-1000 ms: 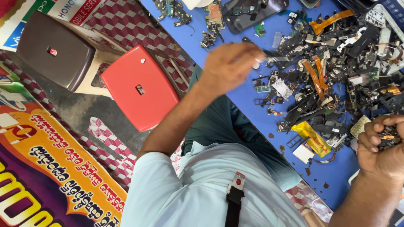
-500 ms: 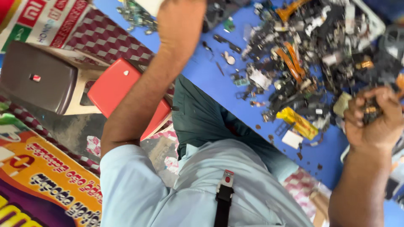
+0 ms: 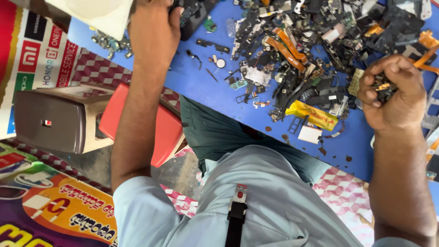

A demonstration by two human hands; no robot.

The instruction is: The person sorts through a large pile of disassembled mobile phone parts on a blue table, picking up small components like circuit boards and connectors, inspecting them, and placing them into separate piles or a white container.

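Small dark phone bits [image 3: 382, 86] (some gold) bunched in right hand [image 3: 393, 93], fingers curled tight round them, above blue table [image 3: 206, 87]. Left hand [image 3: 153, 32] reaching far up by black part [image 3: 194, 16]; fingers hidden, cannot tell grip. Since half second ago, left arm stretched further. Big pile of scrap [image 3: 320, 50] on table. Red stool [image 3: 137, 123], brown stool [image 3: 50, 119] on floor.

Stools: a red stool [image 3: 137, 132] sits just beside a brown stool [image 3: 50, 121].
Floor: a checkered mat [image 3: 345, 187].
Corner: a colourful banner [image 3: 45, 215].
Tabletop: a yellow packet [image 3: 312, 115] beside a white card [image 3: 309, 134].
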